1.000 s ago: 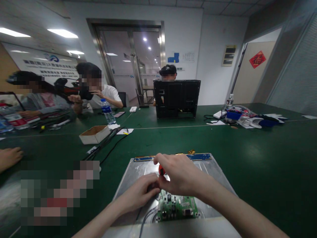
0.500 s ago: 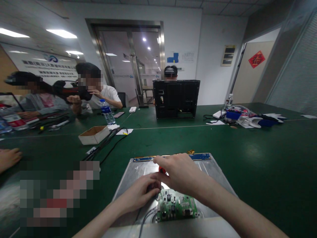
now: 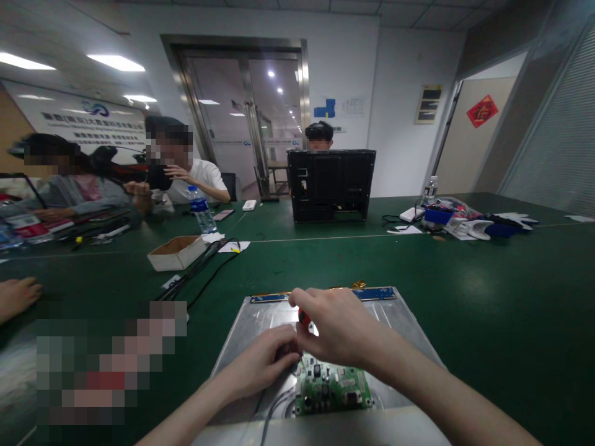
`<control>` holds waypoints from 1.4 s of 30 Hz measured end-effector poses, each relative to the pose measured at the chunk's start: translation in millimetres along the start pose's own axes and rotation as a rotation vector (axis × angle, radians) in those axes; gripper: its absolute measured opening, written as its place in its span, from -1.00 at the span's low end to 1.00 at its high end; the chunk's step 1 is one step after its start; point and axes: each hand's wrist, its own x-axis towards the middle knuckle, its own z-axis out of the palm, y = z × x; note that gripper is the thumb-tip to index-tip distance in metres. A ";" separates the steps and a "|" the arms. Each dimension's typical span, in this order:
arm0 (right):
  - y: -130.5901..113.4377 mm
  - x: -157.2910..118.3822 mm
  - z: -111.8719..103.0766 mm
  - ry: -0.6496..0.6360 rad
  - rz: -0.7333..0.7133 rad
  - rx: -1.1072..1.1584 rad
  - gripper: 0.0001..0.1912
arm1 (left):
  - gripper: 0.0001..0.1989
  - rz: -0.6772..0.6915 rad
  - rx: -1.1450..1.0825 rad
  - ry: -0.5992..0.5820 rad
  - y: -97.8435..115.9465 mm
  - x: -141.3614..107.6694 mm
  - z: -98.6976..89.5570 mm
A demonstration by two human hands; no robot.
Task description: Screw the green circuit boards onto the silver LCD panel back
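Observation:
A metal panel (image 3: 239,331) lies before me with a green circuit board (image 3: 332,390) on its near half. My right hand (image 3: 341,325) is closed around a screwdriver (image 3: 304,317), whose red and black handle shows between thumb and fingers above the board's far left corner. The screwdriver's shaft and tip are hidden. My left hand (image 3: 267,359) is closed with its fingertips together at that same corner, touching or almost touching my right hand. Whatever those fingertips hold is hidden. A blue circuit strip (image 3: 379,293) runs along the panel's far edge.
Dark cables (image 3: 204,257) and an open cardboard box (image 3: 174,254) lie left of the panel. Beyond stand a water bottle (image 3: 202,210) and a black display frame (image 3: 331,186). Gloves (image 3: 469,229) are piled at right. Co-workers sit opposite; another person's hand (image 3: 18,297) rests at left.
My right hand has shifted slightly and its fingers have turned a little around the screwdriver, so the handle's end looks tilted differently. My left hand stays nearly still.

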 end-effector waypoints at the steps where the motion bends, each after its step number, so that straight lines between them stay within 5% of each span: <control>1: -0.1 -0.1 0.0 0.001 -0.004 -0.006 -0.80 | -0.92 0.003 -0.002 0.001 -0.2 0.2 0.0; 11: 3.2 2.4 3.5 0.002 0.036 -0.071 -0.72 | -0.87 -0.047 0.074 -0.013 10.2 1.3 -2.9; 18: -2.0 1.7 1.2 -0.011 0.051 -0.055 -0.92 | -0.92 -0.014 0.049 -0.003 5.1 0.9 -2.0; 24: -2.5 1.8 0.5 -0.015 0.042 -0.016 -0.74 | -0.93 0.010 0.017 0.015 5.3 0.2 -2.0; 35: 0.3 1.1 1.5 -0.002 0.039 -0.050 -0.74 | -0.91 -0.042 0.048 -0.017 5.6 0.9 -1.6; 42: -1.0 2.9 1.5 0.000 0.042 -0.071 -0.94 | -0.93 -0.041 0.050 -0.012 6.8 0.0 -2.8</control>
